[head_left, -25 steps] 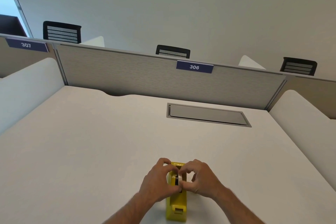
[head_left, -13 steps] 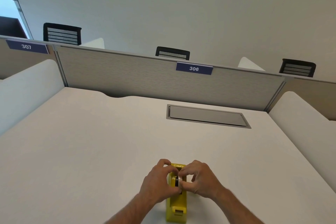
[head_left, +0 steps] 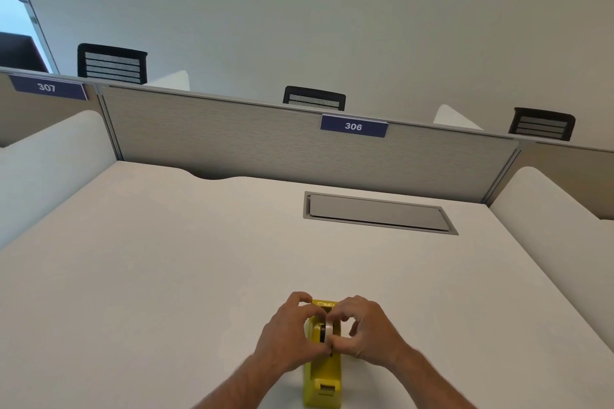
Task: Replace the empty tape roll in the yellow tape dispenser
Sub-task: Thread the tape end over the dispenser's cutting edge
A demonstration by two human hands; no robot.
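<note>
The yellow tape dispenser [head_left: 323, 378] stands on the white desk near its front edge, cutter end toward me. In its slot sits a pale tape roll [head_left: 328, 328] on a dark hub. My left hand [head_left: 289, 339] curls around the dispenser's left side, fingertips pinching at the roll. From the right, my right hand [head_left: 368, 332] has thumb and fingers closed on the roll. The hands hide the lower part of the roll, so I cannot tell whether it rests fully in the slot.
The white desk [head_left: 166, 276] has a grey cable hatch [head_left: 378, 213] set in at the back right. A grey partition [head_left: 265, 139] with a "306" sign closes the far side. White side panels rise at left and right.
Both hands stay on the roll in the dispenser, their fingers shifting only slightly. The camera view has tilted a little.
</note>
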